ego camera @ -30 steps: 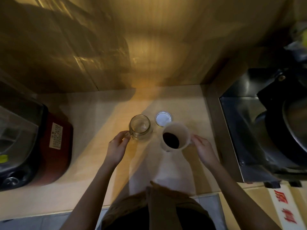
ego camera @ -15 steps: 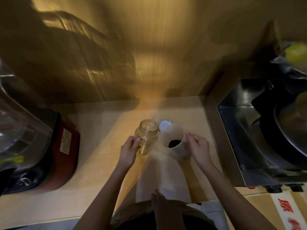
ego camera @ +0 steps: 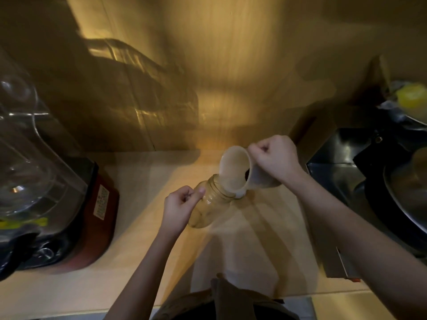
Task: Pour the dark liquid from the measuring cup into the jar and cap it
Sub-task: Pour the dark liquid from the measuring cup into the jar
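Observation:
A clear glass jar (ego camera: 209,202) stands on the pale countertop (ego camera: 143,227) at the centre, its mouth open. My left hand (ego camera: 180,206) is wrapped around the jar's left side. My right hand (ego camera: 276,158) grips the handle of a white measuring cup (ego camera: 235,169) and holds it raised and tipped left, its spout over the jar's mouth. A bit of dark liquid shows inside the cup near its lower wall. The jar's lid is hidden behind the cup.
A red and black appliance with a clear plastic top (ego camera: 46,204) fills the left side. A steel sink (ego camera: 342,167) with a dark pan (ego camera: 406,192) lies to the right. A wooden wall (ego camera: 208,77) backs the counter.
My right hand has lifted the measuring cup off the counter and tipped it over the jar. My left hand has closed more firmly around the jar. The lid has gone out of sight.

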The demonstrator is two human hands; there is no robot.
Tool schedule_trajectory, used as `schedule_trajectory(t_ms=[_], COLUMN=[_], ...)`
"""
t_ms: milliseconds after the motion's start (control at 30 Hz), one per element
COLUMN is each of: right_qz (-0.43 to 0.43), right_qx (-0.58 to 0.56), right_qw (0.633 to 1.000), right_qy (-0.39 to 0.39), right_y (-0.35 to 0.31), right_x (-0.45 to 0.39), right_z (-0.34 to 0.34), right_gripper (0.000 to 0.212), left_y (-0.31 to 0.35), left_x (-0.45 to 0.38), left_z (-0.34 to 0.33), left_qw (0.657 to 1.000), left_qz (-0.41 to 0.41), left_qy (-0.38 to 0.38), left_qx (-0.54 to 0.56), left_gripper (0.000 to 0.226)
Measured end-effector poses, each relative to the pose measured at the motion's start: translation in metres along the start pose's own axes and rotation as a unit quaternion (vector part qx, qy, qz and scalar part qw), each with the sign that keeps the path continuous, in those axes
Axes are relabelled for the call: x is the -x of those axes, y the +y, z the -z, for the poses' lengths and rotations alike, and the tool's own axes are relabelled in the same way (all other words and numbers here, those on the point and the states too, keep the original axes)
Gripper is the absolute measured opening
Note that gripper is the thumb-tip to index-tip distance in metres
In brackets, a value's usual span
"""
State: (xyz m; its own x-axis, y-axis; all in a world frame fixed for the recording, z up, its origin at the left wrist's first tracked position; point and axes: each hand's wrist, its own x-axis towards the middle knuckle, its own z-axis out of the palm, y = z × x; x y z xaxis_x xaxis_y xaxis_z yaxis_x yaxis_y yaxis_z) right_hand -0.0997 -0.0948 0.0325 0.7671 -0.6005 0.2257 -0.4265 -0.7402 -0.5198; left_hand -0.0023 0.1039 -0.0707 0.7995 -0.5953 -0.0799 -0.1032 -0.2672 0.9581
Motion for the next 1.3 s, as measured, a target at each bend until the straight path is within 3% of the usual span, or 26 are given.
schedule_trajectory(t_ms=[100, 300, 667, 1067, 1300], right_qz=[0.072, 0.130, 0.186, 0.228, 0.219], right_qx=[0.076, 0.163, 0.226, 0.286, 0.289], right_qw=[0.994, 0.974, 0.949, 0.925, 0.929], right_qy=[-0.029, -0.085, -0.115, -0.099, -0.073], right_y=[-0.018, -0.037, -0.053, -0.058, -0.061], right_x=[-0.009, -0.024, -0.027, -0.027, -0.028], right_z=[0.007, 0.017, 0.020, 0.022, 0.023], right_gripper=[0.041, 0.042, 0.047, 0.049, 0.048], left_y=[0.007, 0.011, 0.015, 0.020, 0.019], left_x=[-0.001, -0.002, -0.001, -0.002, -0.003], left_z=[-0.002, -0.002, -0.003, -0.006, -0.008], left_qw=[1.000, 1.000, 1.000, 0.999, 0.998], left_qz=[-0.005, -0.012, -0.015, -0.011, -0.008], left_qy=[0.012, 0.020, 0.015, -0.003, -0.009], left_qx=[0.014, 0.018, 0.018, 0.046, 0.060], left_gripper=[0.047, 0.047, 0.048, 0.040, 0.038])
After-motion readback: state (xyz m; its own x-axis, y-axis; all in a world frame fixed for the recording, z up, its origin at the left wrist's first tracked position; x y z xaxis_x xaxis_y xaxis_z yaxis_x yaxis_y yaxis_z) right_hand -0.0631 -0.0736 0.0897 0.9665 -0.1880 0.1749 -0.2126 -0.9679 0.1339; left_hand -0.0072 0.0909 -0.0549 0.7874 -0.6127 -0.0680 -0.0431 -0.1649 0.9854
